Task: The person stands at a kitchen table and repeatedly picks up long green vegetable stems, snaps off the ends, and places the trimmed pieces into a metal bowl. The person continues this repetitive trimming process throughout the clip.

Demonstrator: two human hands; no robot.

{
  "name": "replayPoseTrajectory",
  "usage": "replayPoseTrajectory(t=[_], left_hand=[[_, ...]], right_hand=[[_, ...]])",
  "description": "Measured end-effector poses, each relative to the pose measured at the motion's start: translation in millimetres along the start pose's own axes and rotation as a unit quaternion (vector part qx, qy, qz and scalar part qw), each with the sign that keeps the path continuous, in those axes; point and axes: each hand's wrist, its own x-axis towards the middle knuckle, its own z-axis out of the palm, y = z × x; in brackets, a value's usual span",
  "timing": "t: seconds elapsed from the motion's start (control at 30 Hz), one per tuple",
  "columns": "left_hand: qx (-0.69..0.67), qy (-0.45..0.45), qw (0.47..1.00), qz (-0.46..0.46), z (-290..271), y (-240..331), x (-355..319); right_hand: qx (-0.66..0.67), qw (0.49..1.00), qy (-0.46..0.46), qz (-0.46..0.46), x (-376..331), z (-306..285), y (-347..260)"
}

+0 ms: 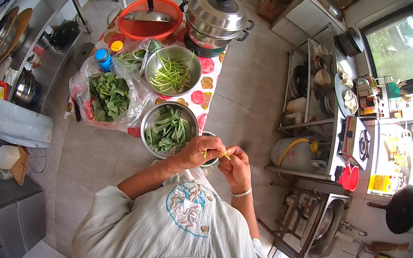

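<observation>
Both hands pinched a thin green stem (225, 156), the left hand (202, 151) and right hand (235, 167) at either end, just beside the steel bowl (149, 120) of leaves (light, limp, likely snapping easily).

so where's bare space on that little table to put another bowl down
Hardly any: the table is packed with the steamer pot, red basket, two steel bowls and bagged greens. Only its right edge strip shows bare cloth. The tiled floor right of it lies bare.
</observation>
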Motion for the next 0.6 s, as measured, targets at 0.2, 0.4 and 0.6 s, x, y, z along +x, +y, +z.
replayPoseTrajectory(t=[0.2, 0.4, 0.6], left_hand=[[-0.102, -0.008, 0.989, -0.109, 5, 5, -4], [-0.122, -0.095, 0.981, -0.119, -1, 10, -1], [-0.206, -0.108, 0.956, -0.181, -2, 0, -8]], right_hand=[[0.015, 0.999, 0.052, 0.002, -2, 2, 2], [-0.013, 0.998, 0.058, 0.001, -3, -1, 5], [0.0, 0.998, 0.056, 0.0, -2, -5, 10]])
